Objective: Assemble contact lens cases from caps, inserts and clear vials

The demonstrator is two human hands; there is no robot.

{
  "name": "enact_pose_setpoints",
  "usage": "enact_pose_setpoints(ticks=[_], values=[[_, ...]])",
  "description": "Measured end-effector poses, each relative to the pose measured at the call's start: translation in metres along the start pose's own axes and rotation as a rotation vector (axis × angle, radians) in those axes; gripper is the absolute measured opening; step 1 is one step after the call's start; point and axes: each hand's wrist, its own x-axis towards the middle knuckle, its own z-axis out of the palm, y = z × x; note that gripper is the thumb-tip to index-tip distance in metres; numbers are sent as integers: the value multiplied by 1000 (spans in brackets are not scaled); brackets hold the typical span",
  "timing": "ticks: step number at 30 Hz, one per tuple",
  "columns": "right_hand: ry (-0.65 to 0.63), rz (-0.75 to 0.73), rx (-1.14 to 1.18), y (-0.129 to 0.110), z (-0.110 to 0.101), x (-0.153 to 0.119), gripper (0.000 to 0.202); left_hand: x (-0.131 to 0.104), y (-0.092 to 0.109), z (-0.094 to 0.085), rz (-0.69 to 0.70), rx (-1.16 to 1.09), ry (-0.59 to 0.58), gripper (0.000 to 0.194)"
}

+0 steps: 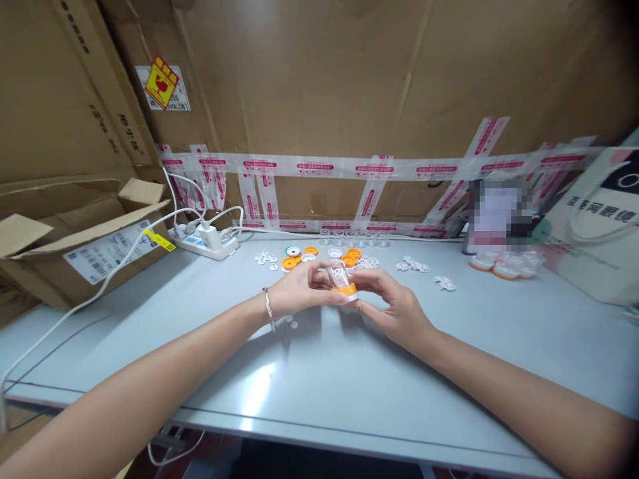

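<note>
Light from above glares in a white streak across the gray tabletop [399, 392] before you and leaves a faint sheen high on the cardboard panel [319, 86]. Soft shadow falls beneath your left hand [297, 289]. Wide-angle distortion stretches your forearms [164, 372]; blackness rounds the right corners; pixelation obscures one patch.

“LM270” on label [184, 85], broken-glass symbol on sticker [161, 82], “眼镜” on box [589, 243]
</note>
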Motion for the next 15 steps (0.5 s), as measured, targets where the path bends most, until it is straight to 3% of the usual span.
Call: enact_pose_setpoints(ticks=[2, 5, 10, 15], values=[[46, 24, 47, -3, 1, 1, 32, -2, 4, 1, 34, 17, -28, 38], [91, 194, 281, -6, 4, 4, 39, -3, 6, 2, 111, 106, -19, 30], [-36, 545, 780, -12, 8, 8, 32, -2, 3, 3, 285, 289, 77, 25], [-63, 659, 1074, -9, 12, 5, 22, 0, -2, 5, 346, 431, 151, 23]])
